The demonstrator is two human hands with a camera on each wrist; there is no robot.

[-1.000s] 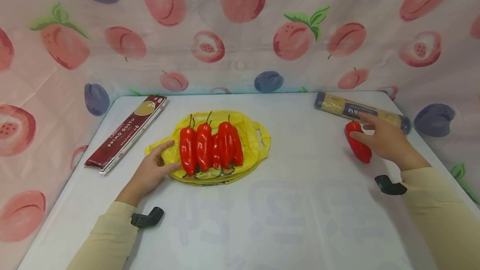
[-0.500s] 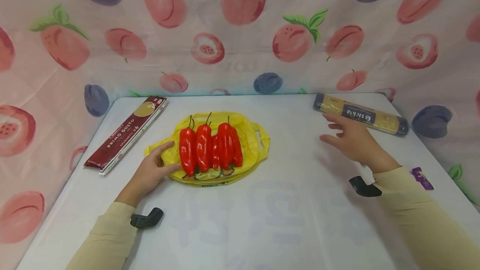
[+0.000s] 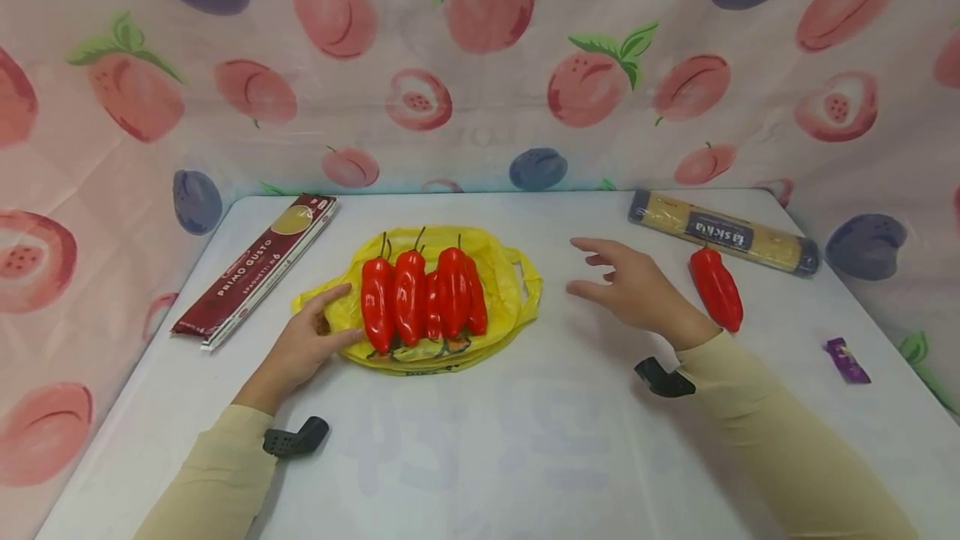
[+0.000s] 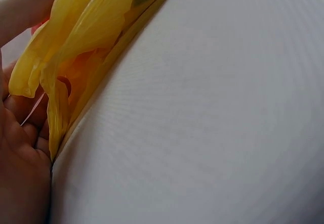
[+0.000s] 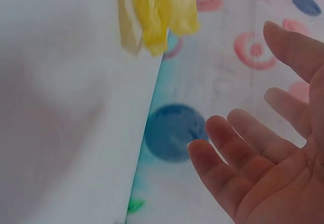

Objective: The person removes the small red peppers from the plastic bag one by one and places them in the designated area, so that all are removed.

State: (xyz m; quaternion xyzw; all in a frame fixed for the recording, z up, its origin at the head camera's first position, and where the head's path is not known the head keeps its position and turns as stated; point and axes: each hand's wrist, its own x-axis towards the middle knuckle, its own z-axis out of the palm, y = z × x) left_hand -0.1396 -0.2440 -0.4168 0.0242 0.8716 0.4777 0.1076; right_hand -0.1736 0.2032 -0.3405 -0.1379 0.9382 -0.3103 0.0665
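In the head view a yellow plastic bag [image 3: 502, 273] lies flattened on the table with several shiny red peppers [image 3: 408, 298] side by side on it. My left hand [image 3: 300, 348] rests at the bag's left end, thumb and fingers spread around that edge. In the left wrist view the bag's crumpled edge [image 4: 76, 47] lies between thumb and fingers. To the bag's right, my right hand [image 3: 630, 282] hovers with nothing in it; the right wrist view shows its fingers [image 5: 223, 173] apart and loosely bent. Another red pepper [image 3: 717, 288] lies further right, beyond the right wrist.
A dark red spaghetti packet [image 3: 255, 269] lies at the back left. At the back right is a clear pasta packet [image 3: 723, 232] with a dark blue label. A small purple wrapper [image 3: 847, 360] sits near the right edge. A fruit-print cloth [image 3: 480, 132] hangs behind the table.
My right hand has left the lone red pepper and moved left toward the bag, uncovering the pepper and the purple wrapper. My left hand has stayed at the bag's edge.
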